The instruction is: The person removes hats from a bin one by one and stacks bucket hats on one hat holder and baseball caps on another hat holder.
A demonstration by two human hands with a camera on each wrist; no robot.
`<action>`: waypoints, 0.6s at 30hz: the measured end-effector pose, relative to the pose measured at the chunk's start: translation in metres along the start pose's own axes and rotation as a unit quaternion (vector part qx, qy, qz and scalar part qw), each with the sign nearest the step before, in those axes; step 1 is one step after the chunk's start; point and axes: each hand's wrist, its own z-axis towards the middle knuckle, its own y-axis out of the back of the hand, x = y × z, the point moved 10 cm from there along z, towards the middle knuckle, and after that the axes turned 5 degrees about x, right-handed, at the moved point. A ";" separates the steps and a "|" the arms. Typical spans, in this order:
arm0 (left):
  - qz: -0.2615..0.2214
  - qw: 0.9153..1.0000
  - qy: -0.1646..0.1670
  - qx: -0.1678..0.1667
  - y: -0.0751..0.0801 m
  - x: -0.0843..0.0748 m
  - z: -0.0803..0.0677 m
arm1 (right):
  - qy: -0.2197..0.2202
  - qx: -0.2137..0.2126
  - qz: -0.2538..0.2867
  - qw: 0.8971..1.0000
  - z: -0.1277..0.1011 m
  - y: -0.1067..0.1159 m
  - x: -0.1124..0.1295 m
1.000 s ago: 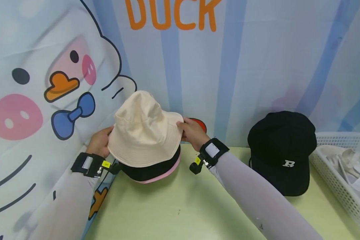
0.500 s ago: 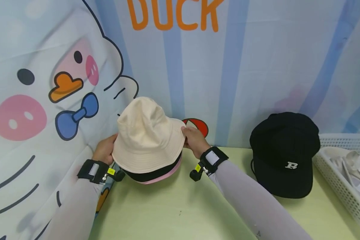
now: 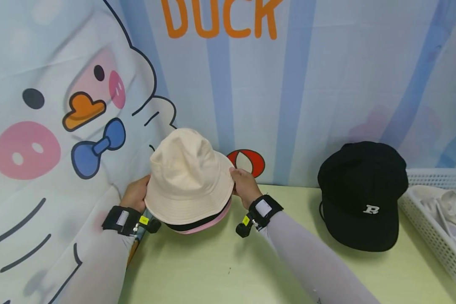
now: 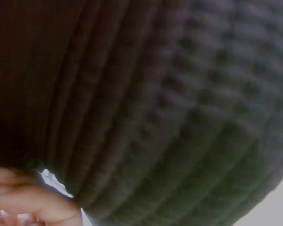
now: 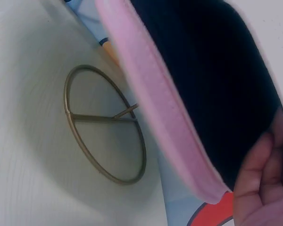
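A cream bucket hat (image 3: 188, 169) sits over a black layer (image 5: 198, 89) and a pink hat brim (image 5: 151, 108) in a stack. My left hand (image 3: 135, 194) grips the left edge of the cream brim. On the opposite edge, my right hand (image 3: 245, 185) pinches the brim, its fingers lying underneath it in the right wrist view. Dark ribbed fabric (image 4: 155, 103) fills most of the left wrist view, with part of the left hand at lower left. Below the stack, a round metal stand base (image 5: 104, 117) rests on the table.
A black cap (image 3: 361, 198) with a white letter R stands to the right. Beyond it is a white perforated basket (image 3: 429, 236) holding pale items. The light green table (image 3: 197, 270) meets a printed cloth backdrop (image 3: 258, 101) behind and at left.
Both hands have lowered the cream bucket hat further over the black layer, so less black shows under its brim. The black cap and basket stay in place.
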 end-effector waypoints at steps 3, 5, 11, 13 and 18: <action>0.013 1.000 0.003 -0.002 0.001 0.003 0.001 | -0.002 -0.005 -0.001 1.000 -0.001 0.001 -0.003; 0.021 1.000 0.003 -0.003 0.002 0.005 0.002 | -0.008 -0.006 0.001 1.000 -0.001 0.001 -0.006; 0.031 0.999 -0.010 -0.002 0.000 0.009 0.004 | -0.020 -0.001 0.005 1.000 0.000 0.002 -0.015; 0.028 0.999 -0.015 0.005 -0.002 0.010 0.004 | -0.021 -0.005 0.004 1.000 0.000 0.004 -0.017; 0.010 1.000 -0.010 0.015 -0.006 0.016 -0.001 | -0.035 -0.014 -0.001 0.999 0.002 0.006 -0.031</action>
